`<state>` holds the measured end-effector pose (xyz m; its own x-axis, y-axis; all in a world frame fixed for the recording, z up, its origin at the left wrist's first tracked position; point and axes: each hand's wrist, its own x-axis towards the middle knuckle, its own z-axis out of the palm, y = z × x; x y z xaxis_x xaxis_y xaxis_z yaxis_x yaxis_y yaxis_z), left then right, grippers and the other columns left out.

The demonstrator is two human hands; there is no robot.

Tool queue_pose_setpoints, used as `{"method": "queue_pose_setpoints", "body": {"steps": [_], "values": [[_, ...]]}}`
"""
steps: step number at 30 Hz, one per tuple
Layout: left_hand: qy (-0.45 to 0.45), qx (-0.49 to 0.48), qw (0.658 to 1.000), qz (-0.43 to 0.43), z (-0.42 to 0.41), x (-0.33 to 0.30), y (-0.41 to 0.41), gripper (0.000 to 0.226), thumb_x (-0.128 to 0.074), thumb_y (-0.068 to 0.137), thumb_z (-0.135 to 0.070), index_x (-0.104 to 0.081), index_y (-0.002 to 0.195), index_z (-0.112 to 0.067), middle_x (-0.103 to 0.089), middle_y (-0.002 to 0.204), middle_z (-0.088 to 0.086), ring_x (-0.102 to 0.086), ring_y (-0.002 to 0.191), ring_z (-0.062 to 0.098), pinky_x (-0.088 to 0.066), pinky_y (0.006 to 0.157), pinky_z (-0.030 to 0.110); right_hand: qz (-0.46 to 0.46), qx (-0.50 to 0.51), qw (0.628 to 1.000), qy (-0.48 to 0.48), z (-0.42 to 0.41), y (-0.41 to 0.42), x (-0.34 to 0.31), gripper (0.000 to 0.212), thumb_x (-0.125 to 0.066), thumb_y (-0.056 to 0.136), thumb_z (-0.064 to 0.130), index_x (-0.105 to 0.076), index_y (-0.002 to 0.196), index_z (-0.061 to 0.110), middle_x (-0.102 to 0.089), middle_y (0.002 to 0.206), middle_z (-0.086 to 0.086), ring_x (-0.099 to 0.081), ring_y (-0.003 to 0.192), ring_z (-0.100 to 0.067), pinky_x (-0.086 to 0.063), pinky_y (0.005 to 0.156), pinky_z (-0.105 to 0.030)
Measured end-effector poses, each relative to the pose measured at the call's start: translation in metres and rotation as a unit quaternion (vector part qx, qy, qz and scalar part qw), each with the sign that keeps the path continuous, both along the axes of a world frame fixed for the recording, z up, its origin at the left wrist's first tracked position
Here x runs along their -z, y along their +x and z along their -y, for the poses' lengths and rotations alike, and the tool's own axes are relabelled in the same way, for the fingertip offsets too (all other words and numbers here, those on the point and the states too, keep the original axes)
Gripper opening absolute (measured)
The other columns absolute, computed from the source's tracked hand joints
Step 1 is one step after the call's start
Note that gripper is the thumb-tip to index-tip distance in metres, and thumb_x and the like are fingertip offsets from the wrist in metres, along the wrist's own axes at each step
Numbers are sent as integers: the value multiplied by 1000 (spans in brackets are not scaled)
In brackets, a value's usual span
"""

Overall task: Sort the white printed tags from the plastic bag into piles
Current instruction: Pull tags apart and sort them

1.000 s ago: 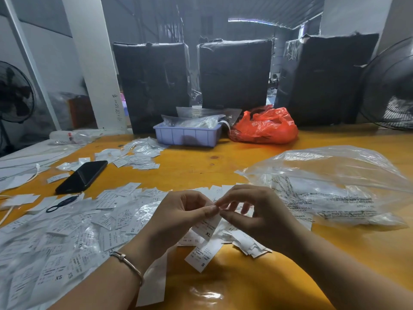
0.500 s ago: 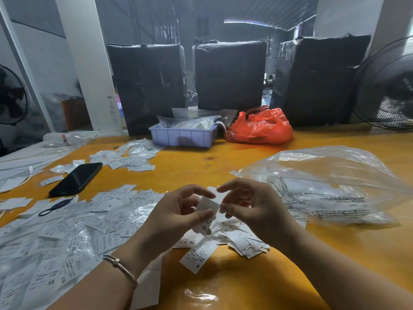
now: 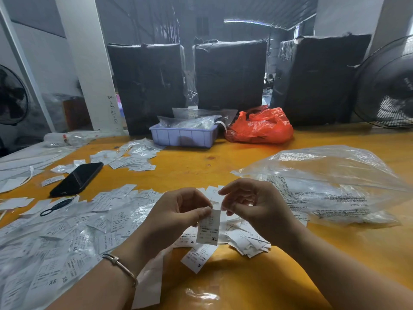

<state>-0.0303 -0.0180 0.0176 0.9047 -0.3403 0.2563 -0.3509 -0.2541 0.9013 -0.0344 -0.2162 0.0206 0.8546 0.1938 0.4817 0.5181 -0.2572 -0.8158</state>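
My left hand (image 3: 178,213) pinches the top of a white tag marked XL (image 3: 209,228), which hangs down above the table. My right hand (image 3: 252,204) sits just right of it with fingers curled, fingertips at the tag's top edge; whether it grips the tag I cannot tell. Under the hands lie a tag marked S (image 3: 197,257) and a small heap of tags (image 3: 248,242). A wide spread of white tags (image 3: 67,238) covers the table's left side. The clear plastic bag (image 3: 330,182) lies to the right, tags showing through it.
A black phone (image 3: 77,179) and a black ring tool (image 3: 55,208) lie at left. A lilac tray (image 3: 183,135) and an orange bag (image 3: 261,127) sit at the back of the yellow table (image 3: 201,164), before black wrapped boxes (image 3: 230,74). Fans stand at both sides.
The XL tag has come free of the right hand's bundle and now hangs upright from my left fingers. Both hands rose slightly and moved a little apart.
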Motion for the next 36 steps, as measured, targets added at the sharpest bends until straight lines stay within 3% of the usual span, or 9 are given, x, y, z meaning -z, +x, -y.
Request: {"method": "queue_pose_setpoints", "body": {"steps": [4,11,15,18,21,24,27,31,36], "values": [[-20,-65,998,-4,-3,-6,1,7,-66,79,-16,-68,73,-13,-67,72,0,-61,70,5,-47,65,22,-4,83,994,-70,6,3,-1,9,-69,82,7,-71,88,12,-71,75,-3,-67,70,-18,-57,74,-38],[20,-319,945,71,-21,-4,12,14,-55,80,-23,-68,79,-26,-65,67,-3,-58,64,17,-43,54,26,19,326,896,-299,28,17,0,22,-55,85,16,-68,102,22,-68,107,3,-55,106,-19,-35,90,-37],[120,-391,912,38,-28,-2,20,23,-51,77,-25,-68,63,-17,-62,56,0,-56,61,24,-43,63,33,-48,380,841,-383,45,23,-1,26,-48,79,5,-63,95,19,-62,86,-1,-53,96,-24,-29,92,-40],[210,-411,886,34,-30,3,23,24,-49,82,-22,-67,72,-10,-61,60,6,-55,64,27,-40,72,37,-88,407,810,-414,58,28,0,20,-44,79,-1,-48,83,18,-44,69,1,-54,93,-26,-27,100,-45],[248,-408,878,38,-30,6,24,23,-49,86,-18,-67,73,-12,-66,69,4,-57,73,27,-41,79,38,-112,421,786,-439,68,32,3,27,-43,82,1,-51,103,16,-59,95,-4,-53,101,-27,-28,100,-43],[273,-393,876,51,-28,9,24,22,-50,85,-13,-66,70,-18,-64,75,-2,-55,84,24,-33,79,37,-138,411,772,-464,70,33,5,15,-43,84,3,-47,80,16,-54,89,-3,-50,92,-27,-30,100,-45],[296,-382,873,62,-27,10,24,24,-52,81,-9,-64,71,-28,-58,90,-8,-45,97,18,-23,80,36,-131,419,773,-457,72,35,5,27,-45,83,2,-36,64,19,-44,71,2,-45,80,-25,-30,96,-43],[304,-363,878,70,-25,10,24,27,-53,81,-11,-60,80,-37,-48,104,-9,-40,115,20,-25,86,38,-125,449,771,-434,75,38,7,22,-51,80,4,-51,63,19,-47,66,4,-49,97,-25,-28,96,-42],[257,-320,910,62,-19,7,19,27,-53,85,-10,-61,79,-35,-55,112,-3,-43,118,21,-34,99,43,-113,471,761,-431,79,44,9,17,-55,81,11,-69,79,21,-62,87,2,-46,102,-22,-29,87,-39]]}}
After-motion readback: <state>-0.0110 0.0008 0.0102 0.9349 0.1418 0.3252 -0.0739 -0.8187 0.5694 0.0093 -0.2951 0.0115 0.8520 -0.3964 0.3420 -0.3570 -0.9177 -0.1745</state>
